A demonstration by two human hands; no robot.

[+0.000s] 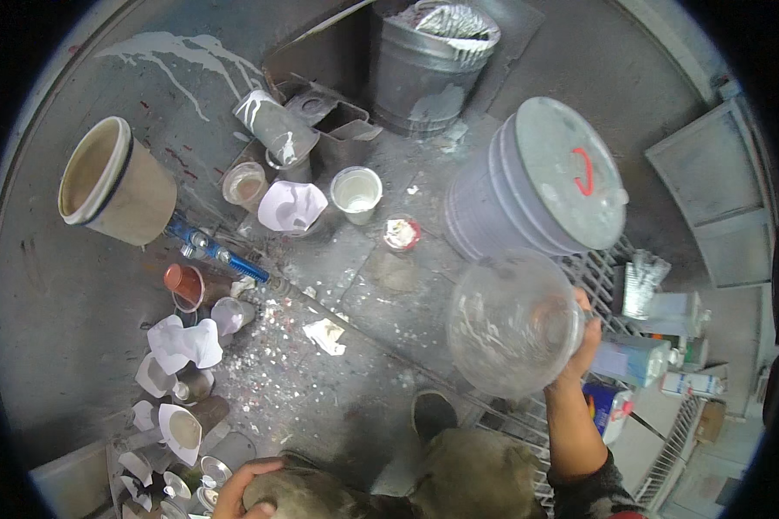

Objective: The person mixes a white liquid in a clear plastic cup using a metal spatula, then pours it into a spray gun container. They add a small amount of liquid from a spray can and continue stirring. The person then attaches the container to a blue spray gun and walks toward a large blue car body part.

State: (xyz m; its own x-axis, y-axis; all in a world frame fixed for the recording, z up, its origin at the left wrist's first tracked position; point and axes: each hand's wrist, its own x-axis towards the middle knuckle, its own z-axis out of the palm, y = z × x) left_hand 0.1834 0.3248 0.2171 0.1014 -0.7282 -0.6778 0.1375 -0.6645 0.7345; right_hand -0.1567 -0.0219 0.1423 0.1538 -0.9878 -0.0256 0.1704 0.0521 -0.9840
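My right hand [582,342] grips a clear plastic tub [506,324] by its right side. The tub is tilted, its walls look cloudy and scuffed, and most of my fingers are behind its edge. My left hand [247,495] lies by my left knee [307,497] at the lower edge, fingers apart and holding nothing. Beyond the tub stands a large ribbed pail [485,190] with a closed grey lid bearing a red mark.
A paint-streaked metal pail [424,82] stands at the back. Several used cups, among them a white one [356,192], stand left of centre. A tan bucket [138,195] and blue fitting [221,253] are at left. Cans [629,359] stand right beside a metal grate [511,424].
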